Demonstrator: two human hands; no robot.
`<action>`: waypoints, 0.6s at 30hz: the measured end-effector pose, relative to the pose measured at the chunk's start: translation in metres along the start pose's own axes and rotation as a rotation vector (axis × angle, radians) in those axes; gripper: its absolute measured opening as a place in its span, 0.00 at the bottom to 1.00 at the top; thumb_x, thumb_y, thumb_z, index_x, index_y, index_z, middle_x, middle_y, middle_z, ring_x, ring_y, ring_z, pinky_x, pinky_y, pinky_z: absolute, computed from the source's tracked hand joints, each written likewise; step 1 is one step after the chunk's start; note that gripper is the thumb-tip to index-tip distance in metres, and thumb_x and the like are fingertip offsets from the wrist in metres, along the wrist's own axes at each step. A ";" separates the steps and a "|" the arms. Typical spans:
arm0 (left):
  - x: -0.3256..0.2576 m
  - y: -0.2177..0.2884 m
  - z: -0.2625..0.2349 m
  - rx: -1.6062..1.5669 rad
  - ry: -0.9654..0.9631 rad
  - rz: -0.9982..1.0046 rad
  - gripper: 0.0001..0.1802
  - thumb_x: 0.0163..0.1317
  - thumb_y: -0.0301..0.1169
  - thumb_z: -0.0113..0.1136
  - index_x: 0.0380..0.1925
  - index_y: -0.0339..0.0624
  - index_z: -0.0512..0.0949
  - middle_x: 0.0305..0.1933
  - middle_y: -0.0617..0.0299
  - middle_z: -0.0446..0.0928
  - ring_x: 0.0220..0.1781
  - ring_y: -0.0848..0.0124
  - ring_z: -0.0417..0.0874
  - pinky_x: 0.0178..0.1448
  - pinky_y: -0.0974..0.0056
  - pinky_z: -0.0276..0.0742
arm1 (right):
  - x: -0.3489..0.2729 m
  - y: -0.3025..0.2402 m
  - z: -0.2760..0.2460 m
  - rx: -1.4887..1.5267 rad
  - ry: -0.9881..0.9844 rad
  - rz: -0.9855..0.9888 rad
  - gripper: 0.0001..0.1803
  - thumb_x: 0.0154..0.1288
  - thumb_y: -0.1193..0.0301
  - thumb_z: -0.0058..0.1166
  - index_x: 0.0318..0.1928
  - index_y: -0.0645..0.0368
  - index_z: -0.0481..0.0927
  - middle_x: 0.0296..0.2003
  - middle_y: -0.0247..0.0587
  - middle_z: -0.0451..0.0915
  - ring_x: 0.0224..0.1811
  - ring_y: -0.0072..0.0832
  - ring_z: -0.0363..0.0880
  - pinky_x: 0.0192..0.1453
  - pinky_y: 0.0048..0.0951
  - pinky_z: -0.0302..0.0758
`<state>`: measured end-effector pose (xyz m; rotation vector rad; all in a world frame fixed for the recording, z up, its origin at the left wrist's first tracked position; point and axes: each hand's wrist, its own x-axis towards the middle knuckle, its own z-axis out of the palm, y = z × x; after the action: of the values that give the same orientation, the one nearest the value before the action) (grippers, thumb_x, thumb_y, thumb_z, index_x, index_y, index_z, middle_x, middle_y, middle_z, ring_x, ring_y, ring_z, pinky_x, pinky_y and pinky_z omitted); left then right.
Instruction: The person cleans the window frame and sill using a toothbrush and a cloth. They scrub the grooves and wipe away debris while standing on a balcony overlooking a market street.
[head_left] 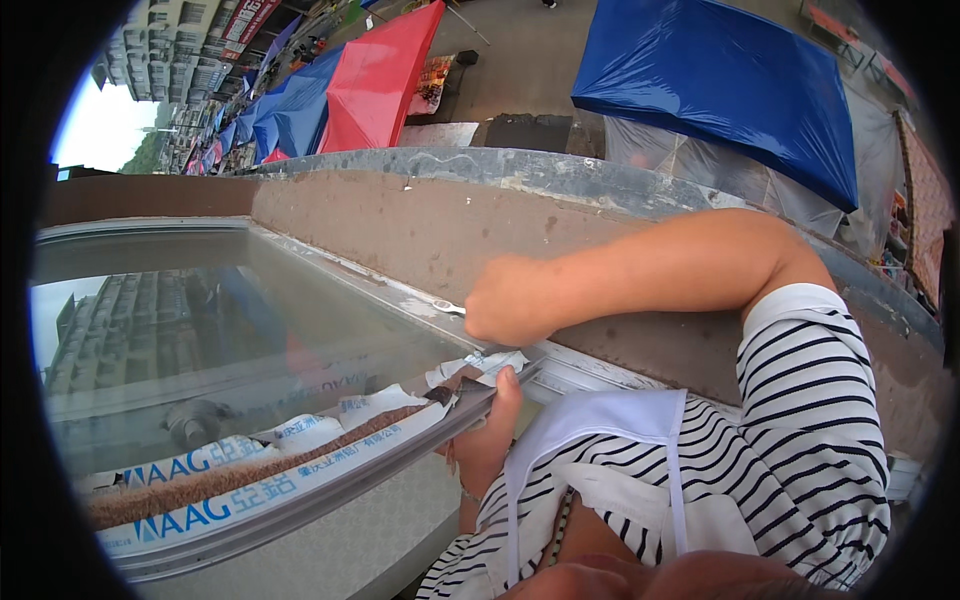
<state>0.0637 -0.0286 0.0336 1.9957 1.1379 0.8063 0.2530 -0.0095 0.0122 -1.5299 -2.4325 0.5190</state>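
My right hand [512, 298] reaches across from the right and is closed in a fist above the window track. From it sticks out the rounded pale end of a slim white handle [449, 307]; the rest is hidden in my fist. Lower down, my left hand [488, 425] grips the end of a sliding window sash [440, 432], its thumb on the frame edge and its fingers behind. Torn white film with blue print [375, 402] and a strip of brown fuzzy weatherstrip [330, 455] run along the sash. Beyond lies the glass pane [330, 320], reflecting buildings.
A white window track [375, 288] runs beside a brown outer ledge [400, 225] with a worn grey rim [500, 160]. Far below are a street, a blue canopy [710, 80] and a red canopy [378, 75]. My striped sleeve [815, 380] fills the right.
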 end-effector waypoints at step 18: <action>0.001 -0.004 -0.004 0.156 -0.046 0.094 0.29 0.51 0.22 0.76 0.51 0.29 0.71 0.47 0.54 0.78 0.47 0.67 0.81 0.57 0.58 0.79 | -0.013 0.010 -0.015 -0.073 -0.063 -0.100 0.08 0.55 0.73 0.58 0.33 0.62 0.87 0.31 0.51 0.87 0.38 0.48 0.88 0.39 0.47 0.84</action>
<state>0.0588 -0.0250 0.0331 2.1995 1.1171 0.7332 0.2725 -0.0151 0.0222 -1.4311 -2.5870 0.4716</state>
